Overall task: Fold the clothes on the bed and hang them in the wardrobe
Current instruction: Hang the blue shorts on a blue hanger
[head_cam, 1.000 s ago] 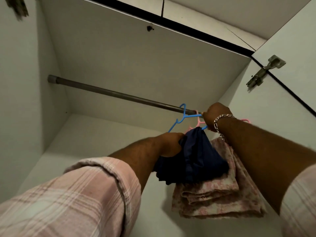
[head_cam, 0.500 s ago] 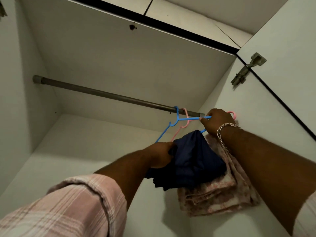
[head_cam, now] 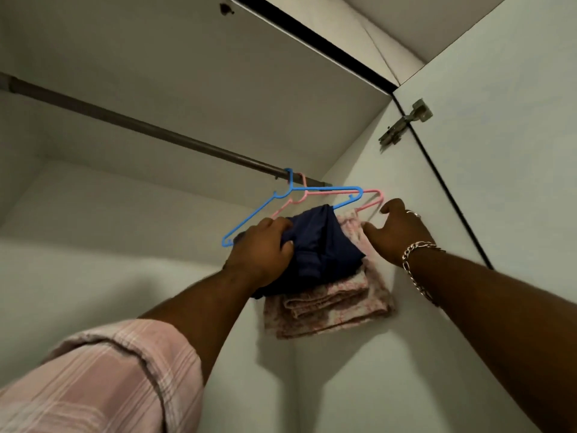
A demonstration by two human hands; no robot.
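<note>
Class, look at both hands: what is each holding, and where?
Left hand grips the navy garment at its left edge. Right hand holds nothing, fingers spread near the pink hanger.

Left hand (head_cam: 262, 251) grips navy garment (head_cam: 321, 245) on blue hanger (head_cam: 249, 218).
</note>
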